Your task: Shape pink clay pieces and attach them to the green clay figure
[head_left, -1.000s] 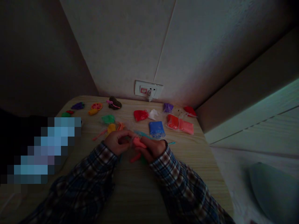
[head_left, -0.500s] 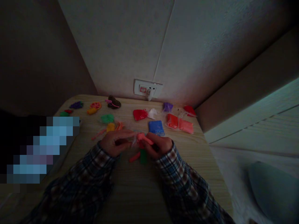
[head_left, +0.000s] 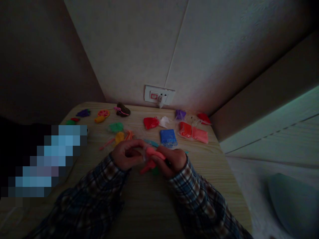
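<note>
Over the middle of the table, my left hand (head_left: 128, 155) and my right hand (head_left: 173, 160) meet at a lump of pink modelling clay (head_left: 152, 152). The left fingers pinch the clear plastic wrapper at the clay's left side. Right thumb and fingers are closed on the clay itself, with part of it sticking out between them. Below the hands, a coral-pink piece (head_left: 145, 168) lies beside a green piece (head_left: 155, 171), both partly hidden. A teal strip (head_left: 151, 143) shows just behind the fingers, close to a blue clay packet (head_left: 168, 137).
Red (head_left: 151, 123), purple (head_left: 180, 114) and orange-red (head_left: 185, 129) packets are at the back right. Small shaped clay pieces, including a brown one (head_left: 123, 110), line the back left. A pixelated bright screen (head_left: 53, 159) is at left. A socket (head_left: 159, 95) sits on the wall.
The view has shifted slightly, moving things a little to the right. Both hands keep hold, with the clay turned somewhat between the fingers. The teal strip behind them now shows.
</note>
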The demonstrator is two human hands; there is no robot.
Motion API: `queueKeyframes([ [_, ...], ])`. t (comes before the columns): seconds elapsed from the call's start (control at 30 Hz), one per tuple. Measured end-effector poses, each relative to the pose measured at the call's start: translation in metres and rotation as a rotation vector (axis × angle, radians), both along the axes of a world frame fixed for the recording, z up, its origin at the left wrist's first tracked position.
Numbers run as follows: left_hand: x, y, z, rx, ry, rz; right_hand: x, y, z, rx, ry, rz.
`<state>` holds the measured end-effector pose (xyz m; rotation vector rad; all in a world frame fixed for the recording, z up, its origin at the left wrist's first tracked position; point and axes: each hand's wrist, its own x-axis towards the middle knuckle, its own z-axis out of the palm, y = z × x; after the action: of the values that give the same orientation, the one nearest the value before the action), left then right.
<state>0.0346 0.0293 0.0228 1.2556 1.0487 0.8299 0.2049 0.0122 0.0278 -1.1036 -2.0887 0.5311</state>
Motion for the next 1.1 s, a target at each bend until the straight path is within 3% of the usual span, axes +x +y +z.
queueKeyframes([
  [0.17,-0.002,0.002,-0.005,-0.056,-0.048,-0.023,0.008,0.003,0.000,0.025,-0.058,-0.073],
  [0.27,-0.005,0.004,-0.011,-0.057,-0.065,-0.050,0.012,0.007,-0.003,-0.036,-0.021,-0.077],
  [0.4,-0.008,0.009,-0.015,0.011,0.002,0.026,0.014,0.014,-0.010,-0.182,0.100,0.003],
  [0.53,-0.009,0.013,-0.009,0.041,0.087,0.055,0.015,0.014,-0.011,-0.254,0.210,0.090],
  [0.67,-0.006,0.012,-0.002,0.090,0.168,0.056,0.010,0.011,-0.012,-0.150,0.071,0.017],
  [0.8,-0.003,0.005,-0.002,0.144,0.214,-0.035,0.005,0.011,-0.014,-0.056,-0.003,0.027],
  [0.93,-0.002,0.001,-0.001,0.144,0.254,-0.045,0.003,0.011,-0.013,-0.048,-0.049,0.057],
  [1.1,-0.003,0.003,-0.003,0.106,0.170,-0.063,0.002,0.008,-0.007,-0.039,-0.054,0.088],
])
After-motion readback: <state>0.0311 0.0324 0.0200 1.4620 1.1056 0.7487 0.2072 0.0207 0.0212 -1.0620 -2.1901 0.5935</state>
